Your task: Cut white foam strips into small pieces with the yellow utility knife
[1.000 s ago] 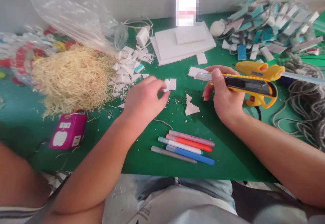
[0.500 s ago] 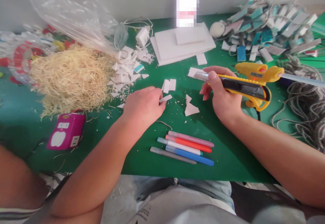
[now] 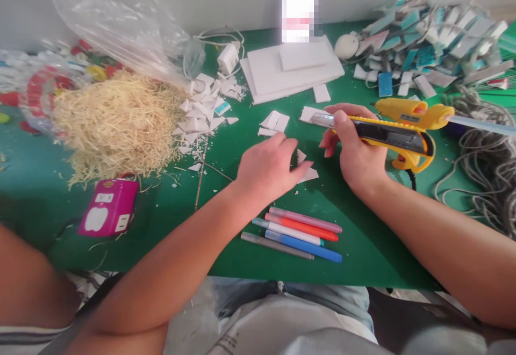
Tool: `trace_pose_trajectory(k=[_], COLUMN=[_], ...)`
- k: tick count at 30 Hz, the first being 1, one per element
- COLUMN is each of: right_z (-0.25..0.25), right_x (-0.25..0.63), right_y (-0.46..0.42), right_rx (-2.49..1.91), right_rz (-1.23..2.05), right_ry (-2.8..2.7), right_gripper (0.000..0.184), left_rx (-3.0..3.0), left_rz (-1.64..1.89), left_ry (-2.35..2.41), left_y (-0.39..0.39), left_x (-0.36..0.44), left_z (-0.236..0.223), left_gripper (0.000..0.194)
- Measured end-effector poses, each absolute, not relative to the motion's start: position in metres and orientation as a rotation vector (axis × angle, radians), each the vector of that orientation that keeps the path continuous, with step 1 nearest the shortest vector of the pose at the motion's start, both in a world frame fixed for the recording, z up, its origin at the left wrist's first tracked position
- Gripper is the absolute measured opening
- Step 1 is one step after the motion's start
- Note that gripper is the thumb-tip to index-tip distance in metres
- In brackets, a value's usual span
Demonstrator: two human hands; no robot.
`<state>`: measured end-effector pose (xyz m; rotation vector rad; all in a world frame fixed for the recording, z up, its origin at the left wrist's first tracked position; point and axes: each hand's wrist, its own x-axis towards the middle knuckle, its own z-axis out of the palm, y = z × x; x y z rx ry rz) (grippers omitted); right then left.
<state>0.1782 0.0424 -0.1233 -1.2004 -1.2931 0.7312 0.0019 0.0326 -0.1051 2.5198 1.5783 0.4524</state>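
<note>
My right hand (image 3: 357, 151) is closed around a yellow and black utility knife (image 3: 391, 136), its blade pointing left. A small white foam board piece (image 3: 308, 114) shows at the blade's tip, by my fingers. My left hand (image 3: 268, 167) is over the green table with thumb and fingers apart, holding nothing that I can see. Just beyond its fingertips is a white triangular scrap (image 3: 309, 174), partly hidden by the hand. A small group of cut white strips (image 3: 274, 122) lies behind my left hand. Several capped markers (image 3: 302, 232) rest nearer to me.
White boards (image 3: 290, 75) are stacked at the back. A yellow glue gun (image 3: 415, 113) stands behind the knife. Wood shavings (image 3: 121, 124), white scraps (image 3: 201, 108) and a purple power socket (image 3: 108, 207) are on the left. Grey cord (image 3: 484, 167) and blue-white pieces (image 3: 423, 49) are piled on the right.
My left hand has let go of a thin white strip, which now lies with the other strips. It has moved right towards the triangular scrap, and its fingers have opened. My right hand stays put.
</note>
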Motion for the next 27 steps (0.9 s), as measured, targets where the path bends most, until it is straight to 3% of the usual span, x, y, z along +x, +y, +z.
trace_pose_trajectory(k=[4,8,20,27], right_z=[-0.123,-0.122,-0.119,-0.12], right_x=[0.178,0.178,0.178,0.179], right_y=[0.042,0.042,0.041,0.043], right_rx=[-1.197,-1.19,-1.207,-1.216], right_rz=[0.73,0.758,0.909,0.906], right_ry=[-1.282,-1.276,-1.309,-1.299], right_gripper=[0.04,0.04,0.023,0.019], left_rx=[2.526,2.495,1.896,2.067], left_rz=[0.367,0.327,0.621,0.34], left_ry=[1.535,1.526,1.285,1.352], left_y=[0.017,0.013,0.005,0.004], left_x=[0.01,0.01,-0.003,0.006], left_z=[-0.102,-0.102,-0.108,-0.103], left_gripper=[0.033,0.02,0.01,0.009])
